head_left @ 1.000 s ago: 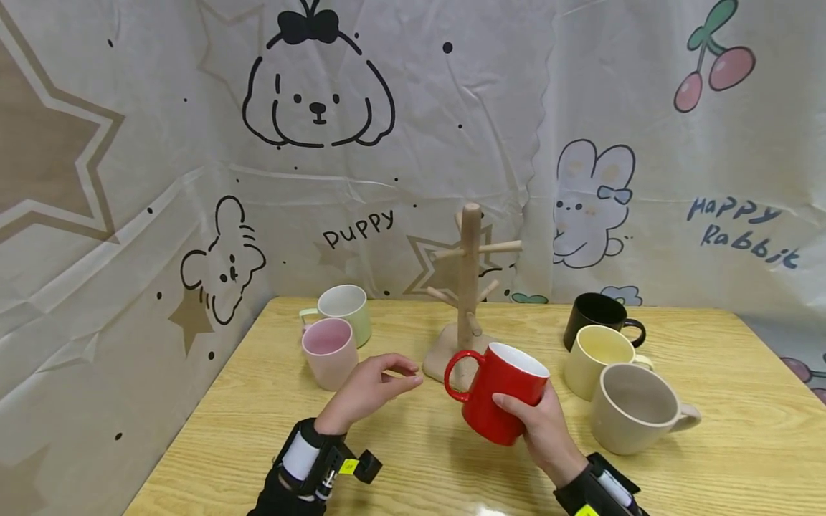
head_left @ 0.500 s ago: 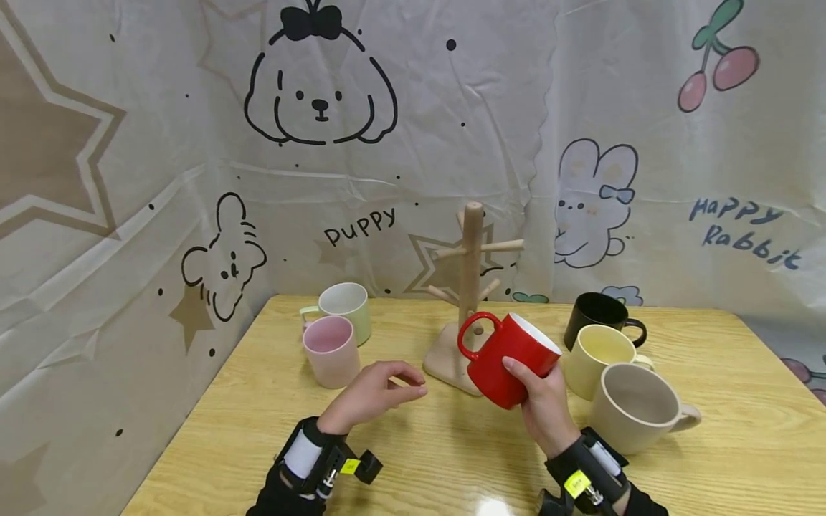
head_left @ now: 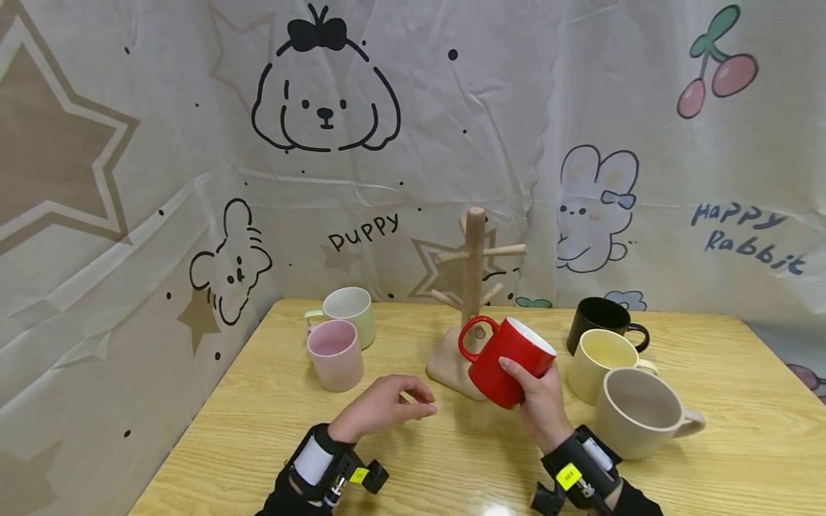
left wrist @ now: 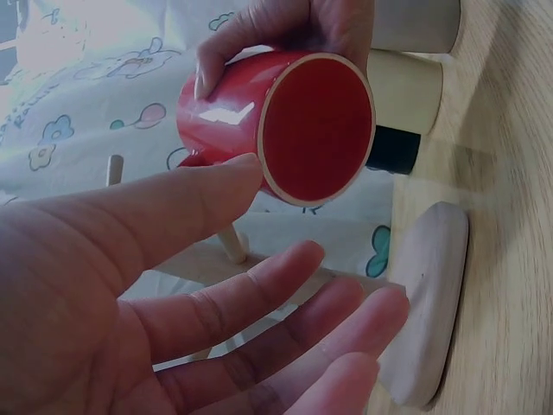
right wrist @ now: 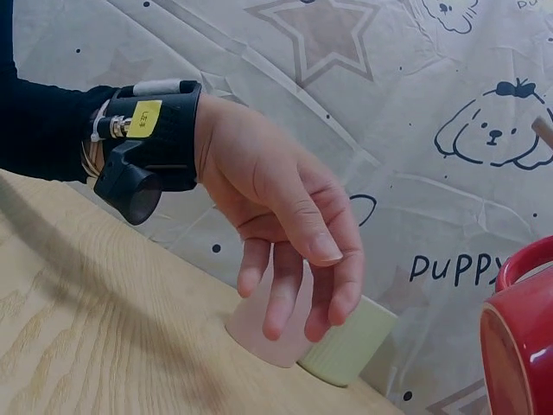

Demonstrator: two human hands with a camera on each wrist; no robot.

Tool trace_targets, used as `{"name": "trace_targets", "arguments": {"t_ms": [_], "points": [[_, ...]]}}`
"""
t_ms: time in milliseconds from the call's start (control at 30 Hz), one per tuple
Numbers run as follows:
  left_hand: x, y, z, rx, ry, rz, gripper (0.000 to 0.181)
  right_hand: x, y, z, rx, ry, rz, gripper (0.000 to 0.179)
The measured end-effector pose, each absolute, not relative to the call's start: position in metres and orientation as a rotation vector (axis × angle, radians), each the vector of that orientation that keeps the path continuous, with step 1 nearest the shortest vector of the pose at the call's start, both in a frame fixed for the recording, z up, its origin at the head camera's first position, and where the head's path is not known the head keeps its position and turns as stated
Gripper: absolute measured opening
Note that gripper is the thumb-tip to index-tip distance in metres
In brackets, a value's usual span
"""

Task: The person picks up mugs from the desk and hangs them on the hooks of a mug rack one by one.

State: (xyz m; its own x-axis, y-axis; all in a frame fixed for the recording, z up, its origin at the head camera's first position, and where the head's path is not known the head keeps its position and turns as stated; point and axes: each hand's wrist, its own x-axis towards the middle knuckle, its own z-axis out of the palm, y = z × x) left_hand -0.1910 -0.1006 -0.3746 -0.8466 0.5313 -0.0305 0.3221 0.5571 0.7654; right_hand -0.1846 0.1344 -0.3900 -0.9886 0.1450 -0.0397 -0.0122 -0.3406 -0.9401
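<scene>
A red mug [head_left: 505,360] with a white inside is gripped around its body by my right hand [head_left: 540,401], thumb on the near side. It tilts with its mouth up to the right and its handle to the left, in front of the wooden mug tree [head_left: 474,269]. In the left wrist view the mug's round red base [left wrist: 318,130] faces the camera. My left hand [head_left: 386,408] hovers over the table to the left of the mug, fingers loosely bent and holding nothing. The right wrist view shows this left hand [right wrist: 289,207] with the red mug at the right edge.
Left of the mug tree stand a pink mug [head_left: 335,356] and a pale green mug [head_left: 353,315]. At right are a black mug [head_left: 596,320], a yellow mug [head_left: 590,369] and a large beige mug [head_left: 635,419]. A printed cloth [head_left: 452,143] hangs behind the wooden table [head_left: 258,444].
The right hand has raised the red mug slightly and tipped it further to the right, closer over the mug tree's base. The left hand has shifted slightly in view, still holding nothing.
</scene>
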Motion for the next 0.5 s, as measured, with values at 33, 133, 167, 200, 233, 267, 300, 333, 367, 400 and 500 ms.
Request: {"name": "trace_targets", "arguments": {"t_ms": [33,133,167,200,233,267,300,333,367,400,500], "points": [[-0.191,-0.099,-0.375,0.718,2.531,1.167,0.023,-0.185,0.135,-0.391,-0.173,-1.742,2.487,0.044],[-0.192,-0.095,-0.376,0.744,2.526,1.156,0.021,-0.186,0.135,-0.394,-0.167,-1.729,2.485,0.044],[-0.192,-0.094,-0.376,0.749,2.525,1.152,0.021,-0.186,0.135,-0.395,-0.166,-1.725,2.485,0.044],[-0.192,-0.092,-0.376,0.750,2.521,1.146,0.020,-0.187,0.135,-0.397,-0.166,-1.723,2.484,0.044],[-0.193,-0.090,-0.376,0.752,2.519,1.141,0.019,-0.189,0.135,-0.398,-0.166,-1.723,2.485,0.044],[-0.193,-0.089,-0.376,0.755,2.519,1.132,0.019,-0.190,0.135,-0.399,-0.166,-1.724,2.484,0.045],[-0.193,-0.087,-0.376,0.754,2.516,1.125,0.018,-0.191,0.135,-0.401,-0.168,-1.729,2.483,0.046],[-0.193,-0.085,-0.376,0.753,2.514,1.112,0.018,-0.192,0.135,-0.403,-0.167,-1.730,2.482,0.047],[-0.193,-0.083,-0.376,0.761,2.514,1.096,0.018,-0.193,0.135,-0.405,-0.163,-1.726,2.481,0.048],[-0.193,-0.080,-0.375,0.775,2.505,1.083,0.017,-0.193,0.135,-0.407,-0.154,-1.727,2.474,0.050],[-0.190,-0.073,-0.374,0.845,2.459,1.021,0.019,-0.195,0.135,-0.414,-0.131,-1.742,2.439,0.057]]}}
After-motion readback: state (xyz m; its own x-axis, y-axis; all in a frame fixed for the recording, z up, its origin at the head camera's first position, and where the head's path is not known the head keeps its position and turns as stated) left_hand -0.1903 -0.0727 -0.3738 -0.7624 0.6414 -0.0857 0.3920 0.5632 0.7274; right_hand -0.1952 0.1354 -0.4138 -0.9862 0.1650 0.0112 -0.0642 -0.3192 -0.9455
